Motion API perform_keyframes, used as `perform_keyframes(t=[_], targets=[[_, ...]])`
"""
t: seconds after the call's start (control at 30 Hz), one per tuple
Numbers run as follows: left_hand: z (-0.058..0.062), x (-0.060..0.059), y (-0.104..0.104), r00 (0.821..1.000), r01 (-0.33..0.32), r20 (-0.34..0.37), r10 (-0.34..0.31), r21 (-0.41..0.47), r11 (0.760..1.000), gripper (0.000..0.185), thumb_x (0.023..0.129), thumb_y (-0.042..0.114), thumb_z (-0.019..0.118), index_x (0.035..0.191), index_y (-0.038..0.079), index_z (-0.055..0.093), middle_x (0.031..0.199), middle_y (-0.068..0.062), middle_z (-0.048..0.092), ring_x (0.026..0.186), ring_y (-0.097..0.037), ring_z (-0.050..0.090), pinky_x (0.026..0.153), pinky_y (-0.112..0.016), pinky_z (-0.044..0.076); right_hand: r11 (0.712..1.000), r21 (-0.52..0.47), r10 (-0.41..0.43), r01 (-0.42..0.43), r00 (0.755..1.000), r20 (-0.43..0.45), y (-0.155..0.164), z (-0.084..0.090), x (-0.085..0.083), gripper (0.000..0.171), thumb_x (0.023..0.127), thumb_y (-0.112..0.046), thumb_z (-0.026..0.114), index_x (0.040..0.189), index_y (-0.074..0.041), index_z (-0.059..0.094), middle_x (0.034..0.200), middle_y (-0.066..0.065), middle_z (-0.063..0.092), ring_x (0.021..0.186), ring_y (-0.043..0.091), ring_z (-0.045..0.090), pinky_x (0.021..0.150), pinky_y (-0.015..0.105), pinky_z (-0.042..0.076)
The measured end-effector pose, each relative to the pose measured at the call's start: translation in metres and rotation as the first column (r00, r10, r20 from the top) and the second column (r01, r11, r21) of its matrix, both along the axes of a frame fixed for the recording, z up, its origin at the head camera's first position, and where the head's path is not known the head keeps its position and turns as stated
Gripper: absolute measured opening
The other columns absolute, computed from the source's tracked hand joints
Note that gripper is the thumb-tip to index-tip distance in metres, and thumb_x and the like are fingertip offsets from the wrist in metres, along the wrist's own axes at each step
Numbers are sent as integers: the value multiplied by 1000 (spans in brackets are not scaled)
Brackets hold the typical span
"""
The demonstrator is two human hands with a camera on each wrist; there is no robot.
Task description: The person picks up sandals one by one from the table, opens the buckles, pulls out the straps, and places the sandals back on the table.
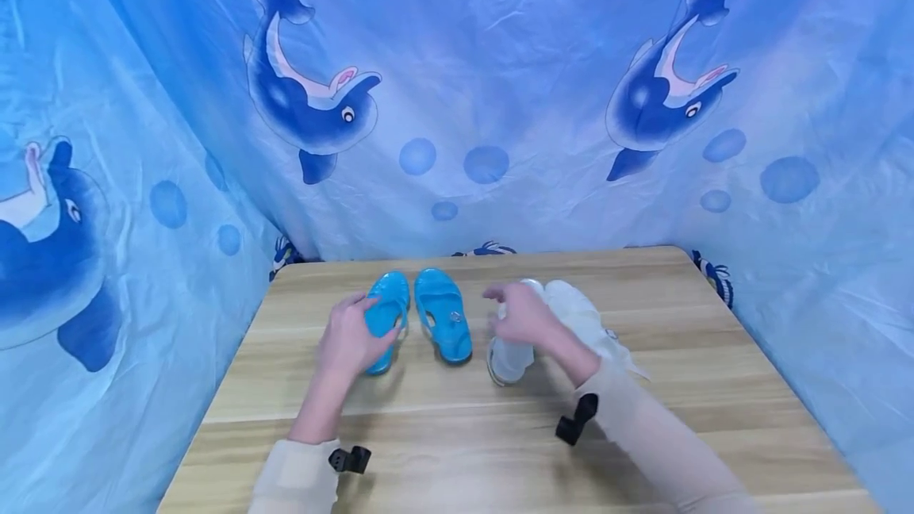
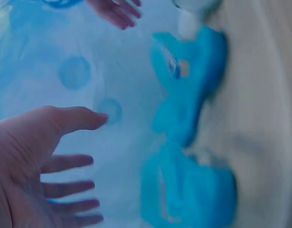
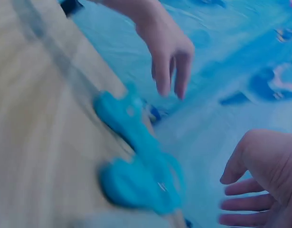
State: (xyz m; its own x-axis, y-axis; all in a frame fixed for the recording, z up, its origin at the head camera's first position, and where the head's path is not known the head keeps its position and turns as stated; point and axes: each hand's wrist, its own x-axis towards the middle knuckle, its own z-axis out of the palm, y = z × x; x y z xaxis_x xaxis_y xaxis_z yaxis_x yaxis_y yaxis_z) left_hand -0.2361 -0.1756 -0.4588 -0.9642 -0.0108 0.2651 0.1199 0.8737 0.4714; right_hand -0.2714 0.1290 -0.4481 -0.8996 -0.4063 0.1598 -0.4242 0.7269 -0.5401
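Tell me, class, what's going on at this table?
A person is reaching over a wood-grain table with two bare hands, neither gripping anything. The left hand hovers by the left one of two blue sandals, fingers spread. The right hand is over a pair of white shoes, partly hiding the left one. The blue pair lies side by side, left of the white pair.

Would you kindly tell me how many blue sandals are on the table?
2: the left sandal, partly hidden by the left hand in the head view, and the right sandal beside it, fully visible there.
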Motion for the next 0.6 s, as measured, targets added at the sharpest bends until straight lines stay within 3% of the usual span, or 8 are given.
perform_keyframes(t=[0.1, 0.17, 0.3, 0.4, 0.5, 0.6], targets=[[12, -11, 21, 996, 80, -28, -79, 37, 996, 56, 92, 32, 82, 138, 3, 69, 147, -24, 63, 141, -47, 54, 115, -62, 48, 1000, 2, 6, -6, 1000, -12, 29, 6, -9, 30, 99, -12, 65, 125, -1, 75, 116, 13, 79, 105, 26, 74, 91, 44, 62], [9, -17, 33, 992, 124, -30, -122, 76, 989, 52, 93, 31, 82, 136, 5, 71, 145, -21, 67, 139, -45, 57, 115, -60, 49, 999, 14, 31, -31, 999, -8, 38, 3, -13, 25, 102, -12, 63, 117, -1, 78, 103, 9, 80, 91, 19, 73, 82, 38, 61], [2, -29, 58, 978, 206, -1, -209, 152, 967, 47, 95, 30, 81, 136, 10, 72, 141, -15, 71, 107, -43, 71, 94, -54, 60, 996, 19, 91, -91, 996, -4, 42, -11, -17, 21, 103, -11, 63, 107, 0, 81, 88, 7, 79, 67, 8, 62, 66, 28, 53], [-3, -36, 75, 958, 278, 16, -288, 206, 938, 42, 96, 23, 78, 136, 9, 73, 136, -15, 73, 96, -40, 73, 85, -50, 61, 993, 31, 112, -112, 994, 3, 38, -22, -18, 20, 103, -10, 64, 101, -1, 82, 84, 6, 79, 62, 4, 57, 61, 24, 49], [-8, -42, 94, 933, 338, 44, -358, 237, 911, 39, 98, 19, 75, 135, 8, 73, 133, -14, 74, 113, -34, 73, 93, -46, 62, 990, 63, 122, -122, 992, 8, 36, -31, -18, 18, 101, -9, 66, 98, -3, 83, 83, 3, 79, 62, 3, 57, 60, 22, 49], [-14, -44, 111, 915, 369, 61, -398, 267, 890, 35, 100, 15, 72, 134, 8, 74, 130, -14, 76, 112, -31, 75, 92, -43, 64, 991, 69, 113, -116, 992, 47, 37, -34, -18, 15, 100, -9, 70, 97, -6, 84, 85, 1, 80, 64, 3, 59, 60, 22, 49]])
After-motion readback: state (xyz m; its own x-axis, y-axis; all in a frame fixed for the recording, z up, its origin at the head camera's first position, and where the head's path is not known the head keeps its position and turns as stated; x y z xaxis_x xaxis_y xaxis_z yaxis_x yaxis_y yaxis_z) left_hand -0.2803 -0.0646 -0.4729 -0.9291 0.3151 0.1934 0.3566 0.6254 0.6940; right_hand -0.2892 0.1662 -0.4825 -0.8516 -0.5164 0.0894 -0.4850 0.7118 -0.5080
